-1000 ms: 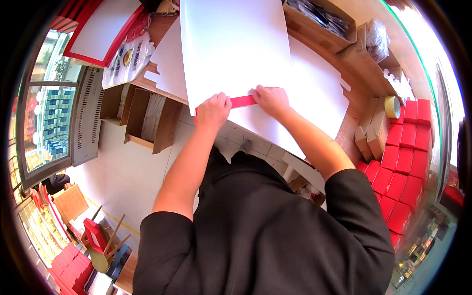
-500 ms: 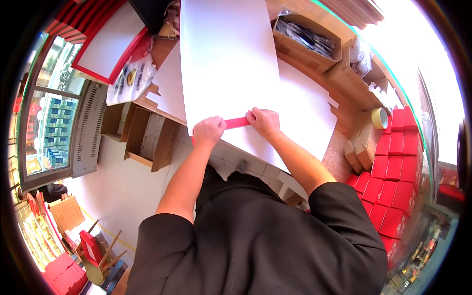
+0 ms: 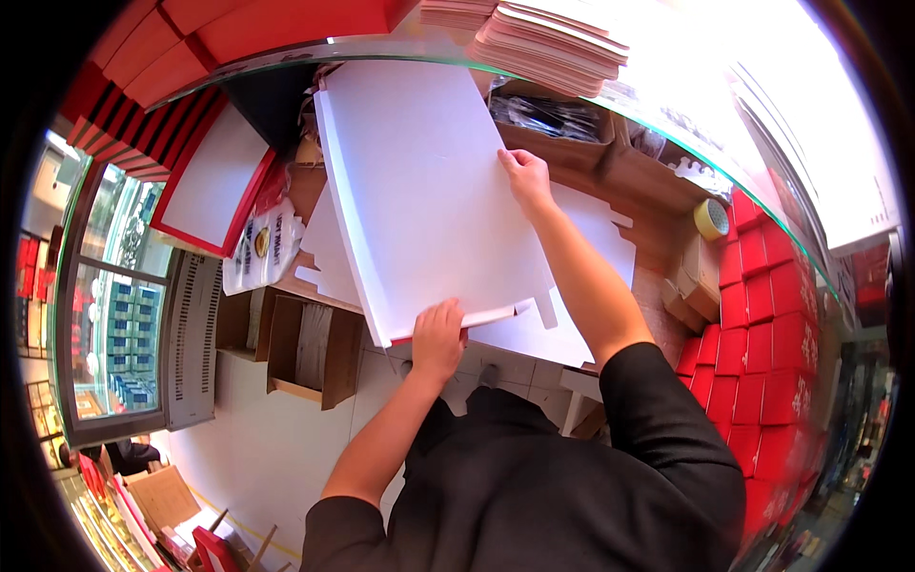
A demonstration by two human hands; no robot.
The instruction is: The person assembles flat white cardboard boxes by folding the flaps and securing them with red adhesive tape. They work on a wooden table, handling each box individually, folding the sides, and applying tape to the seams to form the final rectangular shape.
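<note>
A large white cardboard sheet (image 3: 434,191), red on its underside, lies tilted on the table in front of me. Along its left side and near edge, narrow flaps stand folded up. My left hand (image 3: 439,339) is closed over the near flap, fingers on the white inner face. Farther off, my right hand (image 3: 526,177) pinches the sheet's right edge, with the thumb and fingertips close together. Beneath it lies another flat white sheet (image 3: 596,234) with notched tabs, partly covered.
Stacked red boxes (image 3: 762,324) rise on the right beside a tape roll (image 3: 711,219). A glass shelf edge (image 3: 667,129) crosses above the table, carrying a stack of boards (image 3: 548,48). Open cartons (image 3: 315,348) stand below the table's left side; a plastic-wrapped pack (image 3: 264,246) sits at its left end.
My right hand has gone from the near edge to the far right edge of the sheet. The left hand shifted slightly right and nearer. The sheet's left side now shows a raised flap.
</note>
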